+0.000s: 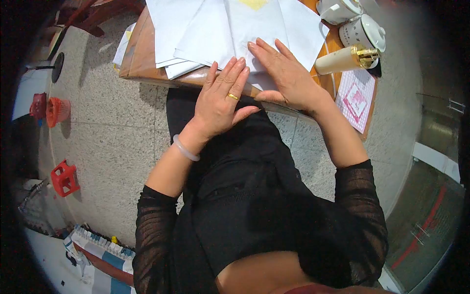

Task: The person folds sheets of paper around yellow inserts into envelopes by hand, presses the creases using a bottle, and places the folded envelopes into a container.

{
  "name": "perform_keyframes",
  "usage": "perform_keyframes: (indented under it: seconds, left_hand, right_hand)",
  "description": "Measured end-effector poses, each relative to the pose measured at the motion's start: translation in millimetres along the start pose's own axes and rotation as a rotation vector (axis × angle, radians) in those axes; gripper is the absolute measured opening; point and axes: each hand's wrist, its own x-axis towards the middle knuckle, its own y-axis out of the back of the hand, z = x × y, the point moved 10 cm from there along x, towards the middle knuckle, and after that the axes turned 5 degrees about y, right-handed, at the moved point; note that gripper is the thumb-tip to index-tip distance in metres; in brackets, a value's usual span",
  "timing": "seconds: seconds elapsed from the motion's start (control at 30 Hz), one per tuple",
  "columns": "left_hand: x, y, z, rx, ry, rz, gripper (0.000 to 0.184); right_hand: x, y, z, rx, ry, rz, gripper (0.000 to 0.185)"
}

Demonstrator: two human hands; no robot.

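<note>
Spreading across much of the frame, a pale grey, speckled floor [112,103] surrounds a brown wooden desk [133,59] at the top centre. A bright red plastic stool [65,178] is on the floor at the left of the frame. Overlapping sheets of plain white paper [205,34] fan out across the desk at the top centre, the middle one creased and showing a yellow patch [252,4] at the top edge. Over their near edge, right of centre, the bare right hand [281,73] lies palm down, its grip open and holding nothing visible, fingers spread on the creased paper. Just beside it, the bare left hand [225,95] is flat too, its grip likewise open, fingertips at the paper's lower edge. At the upper right come a pink-and-white checked card [355,98], a cream bottle with a gold cap [337,61] and a white lidded cup with dark lettering [355,34]. A pale lilac bangle [185,148] circles the left wrist, and a gold ring [232,96] one left finger.
</note>
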Motion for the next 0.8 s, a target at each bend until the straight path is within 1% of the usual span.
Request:
perform_keyframes:
  seconds: [0.1, 0.2, 0.23, 0.33, 0.37, 0.47, 0.5, 0.8]
  left_hand:
    - [3, 1, -2, 0.013, 0.009, 0.01, 0.085]
    - [2, 2, -3, 0.004, 0.031, 0.024, 0.082]
    - [2, 2, -4, -0.006, 0.043, 0.034, 0.081]
    - [2, 5, 7, 0.072, -0.057, 0.068, 0.079]
    - [1, 4, 11, 0.061, -0.101, 0.088, 0.074]
    - [3, -4, 5, 0.058, -0.044, 0.025, 0.07]
    - [4, -2, 5, 0.031, -0.036, 0.037, 0.067]
    - [7, 2, 0, 0.021, -0.032, 0.047, 0.064]
  right_hand:
    - [10, -2, 15, -0.109, -0.011, -0.043, 0.096]
    - [15, 11, 19, -0.086, -0.053, 0.028, 0.098]
    - [15, 17, 12, -0.082, -0.027, 0.025, 0.101]
    - [5, 19, -16, 0.045, 0.047, 0.045, 0.102]
    - [2, 15, -23, 0.068, 0.063, 0.022, 0.102]
    - [-7, 6, -16, 0.089, 0.035, 0.023, 0.102]
    - [-4, 4, -17, 0.075, 0.035, -0.004, 0.102]
    - [16, 2, 10, 0.041, 0.042, -0.032, 0.093]
